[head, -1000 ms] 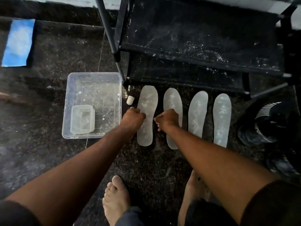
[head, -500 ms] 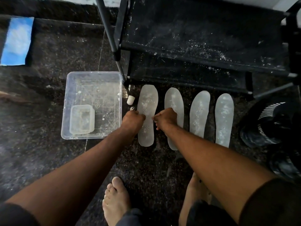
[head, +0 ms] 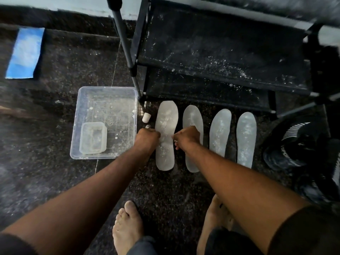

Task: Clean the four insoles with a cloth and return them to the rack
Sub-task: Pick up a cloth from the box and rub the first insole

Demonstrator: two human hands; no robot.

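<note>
Leftmost flat pale-grey dusty insole [head: 166, 137]: left hand [head: 147, 138] and right hand [head: 186, 138] pinch its opposite mid edges. Likely light, floppy; support both sides.

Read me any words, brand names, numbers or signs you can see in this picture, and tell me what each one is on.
Black bag at the right edge: white lettering runs along a curved band below white stripes, but it is too blurred and small to read.
Four insoles, clear plastic tub, blue cloth, rack: no text visible.
</note>
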